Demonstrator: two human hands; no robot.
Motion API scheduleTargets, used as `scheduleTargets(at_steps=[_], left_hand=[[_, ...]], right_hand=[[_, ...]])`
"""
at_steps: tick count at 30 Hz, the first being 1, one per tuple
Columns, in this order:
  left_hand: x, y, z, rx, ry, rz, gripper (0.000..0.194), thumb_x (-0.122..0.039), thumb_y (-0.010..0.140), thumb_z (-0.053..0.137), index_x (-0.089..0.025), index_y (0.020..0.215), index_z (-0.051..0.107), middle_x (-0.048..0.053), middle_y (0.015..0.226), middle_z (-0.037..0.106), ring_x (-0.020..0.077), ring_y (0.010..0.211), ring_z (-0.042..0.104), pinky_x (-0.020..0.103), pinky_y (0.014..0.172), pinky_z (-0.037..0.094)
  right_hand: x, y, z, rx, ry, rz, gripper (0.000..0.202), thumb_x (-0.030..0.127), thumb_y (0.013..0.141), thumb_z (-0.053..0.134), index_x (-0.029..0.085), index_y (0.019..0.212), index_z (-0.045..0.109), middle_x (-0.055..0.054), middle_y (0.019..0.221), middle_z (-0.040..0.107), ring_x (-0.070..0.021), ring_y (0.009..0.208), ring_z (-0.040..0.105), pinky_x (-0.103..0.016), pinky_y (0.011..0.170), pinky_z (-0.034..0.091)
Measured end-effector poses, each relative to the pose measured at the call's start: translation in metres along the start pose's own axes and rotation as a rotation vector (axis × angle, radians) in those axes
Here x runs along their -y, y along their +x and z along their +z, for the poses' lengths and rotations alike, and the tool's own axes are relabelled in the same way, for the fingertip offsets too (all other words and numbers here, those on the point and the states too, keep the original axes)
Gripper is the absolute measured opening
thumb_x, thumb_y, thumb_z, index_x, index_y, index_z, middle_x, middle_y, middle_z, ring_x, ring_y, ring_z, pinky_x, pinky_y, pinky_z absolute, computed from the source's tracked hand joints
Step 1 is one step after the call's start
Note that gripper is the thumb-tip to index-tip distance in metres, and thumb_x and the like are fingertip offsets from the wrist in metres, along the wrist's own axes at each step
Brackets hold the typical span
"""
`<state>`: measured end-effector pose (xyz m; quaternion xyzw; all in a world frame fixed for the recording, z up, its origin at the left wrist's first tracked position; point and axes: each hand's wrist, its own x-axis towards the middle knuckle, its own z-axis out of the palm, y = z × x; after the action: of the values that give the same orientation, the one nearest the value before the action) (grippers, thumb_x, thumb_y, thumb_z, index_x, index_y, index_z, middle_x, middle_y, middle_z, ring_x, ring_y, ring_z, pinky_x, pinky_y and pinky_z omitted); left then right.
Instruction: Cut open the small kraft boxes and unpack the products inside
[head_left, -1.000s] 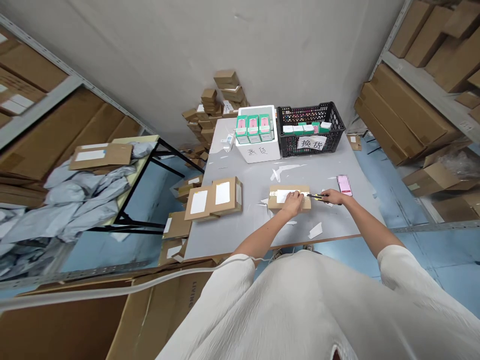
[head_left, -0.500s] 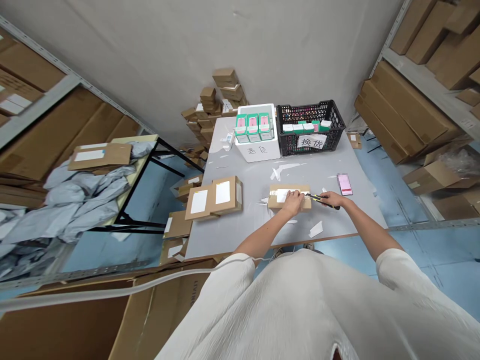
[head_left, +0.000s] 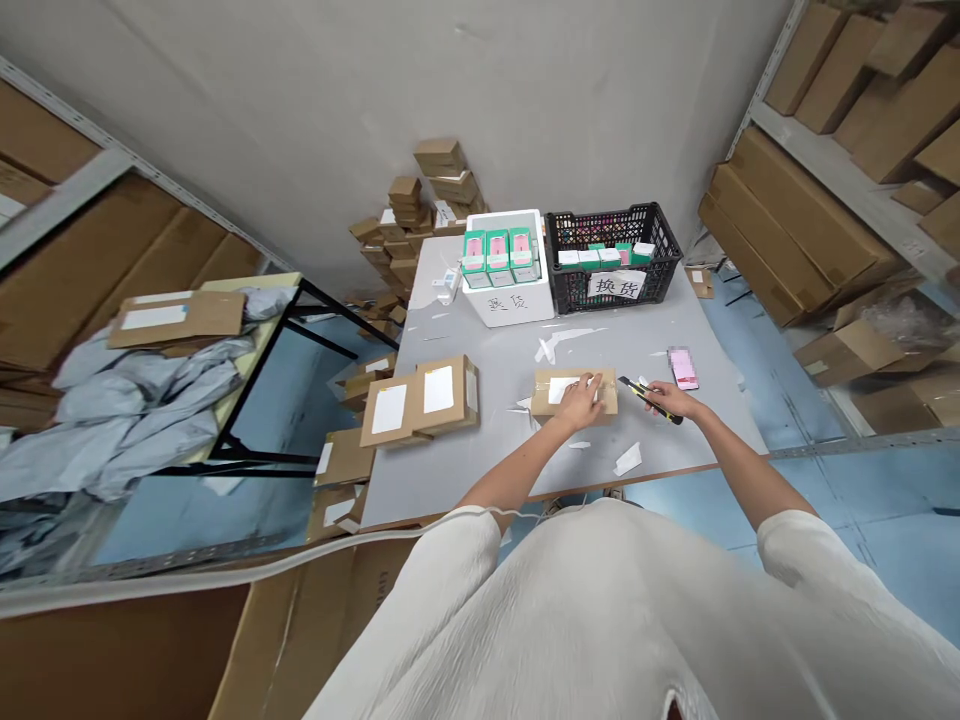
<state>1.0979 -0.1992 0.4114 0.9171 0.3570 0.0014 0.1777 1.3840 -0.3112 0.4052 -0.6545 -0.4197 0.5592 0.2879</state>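
And here, on the grey worktop (head_left: pixel 495 465), the action centres on a small taped cardboard box (head_left: pixel 546 407) lying flat near the front edge, a white label (head_left: pixel 559 389) on its upper face. The left hand (head_left: pixel 580 403) is down on top of it, fingers spread over the cardboard and covering part of that label (whether they grip an edge as well, I cannot tell). Over to the right hand (head_left: pixel 670 399), and it's closed firmly round a black-and-yellow utility knife (head_left: pixel 651 402), the tip angled at the box's right end and just beside it; contact is too small to call. The two hands are apart, with the knife's front end between them. Just beyond the right hand lies a smartphone (head_left: pixel 683 368), its screen lit pink. Nearer the worktop's front edge, a torn scrap of white paper (head_left: pixel 628 459). Well off to the left, two labelled cardboard boxes (head_left: pixel 439 390) sit touching each other. And along the back, a white foam box (head_left: pixel 517 314) holds three green-and-pink cartons (head_left: pixel 498 258), with a black plastic crate (head_left: pixel 574 296) right beside it, more cartons inside.
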Motion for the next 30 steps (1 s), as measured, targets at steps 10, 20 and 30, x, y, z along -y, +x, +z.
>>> scheduleTargets(at_steps=[10,20,30], left_hand=[[0.024,0.022,-0.003,-0.03,0.037,-0.099,0.052,-0.026,0.1,0.064,-0.029,0.15,0.052,0.013,0.163,0.05,0.0306,0.158,0.038,0.051,0.13,0.027],[0.027,0.021,-0.004,0.005,0.054,-0.093,0.052,-0.037,0.111,0.04,-0.032,0.163,0.043,0.014,0.169,0.047,0.0321,0.164,0.032,0.06,0.132,0.021],[0.026,0.014,0.008,-0.051,0.072,-0.107,0.058,-0.04,0.114,0.029,-0.025,0.168,0.043,0.015,0.176,0.042,0.0346,0.168,0.028,0.064,0.135,0.017]], right_hand=[[0.007,-0.023,0.019,-0.158,-0.352,-0.231,0.035,0.044,0.093,0.074,0.029,0.123,0.079,-0.006,0.114,0.08,-0.0276,0.103,0.071,-0.038,0.094,0.056],[0.006,-0.018,0.027,-0.214,-0.527,-0.265,0.034,0.037,0.093,0.075,0.032,0.126,0.082,-0.008,0.118,0.078,-0.0317,0.109,0.071,-0.041,0.101,0.054],[-0.007,-0.009,0.056,-0.325,-0.559,-0.304,0.041,0.04,0.104,0.06,0.031,0.142,0.072,-0.009,0.127,0.075,-0.0303,0.115,0.072,-0.042,0.101,0.058]])
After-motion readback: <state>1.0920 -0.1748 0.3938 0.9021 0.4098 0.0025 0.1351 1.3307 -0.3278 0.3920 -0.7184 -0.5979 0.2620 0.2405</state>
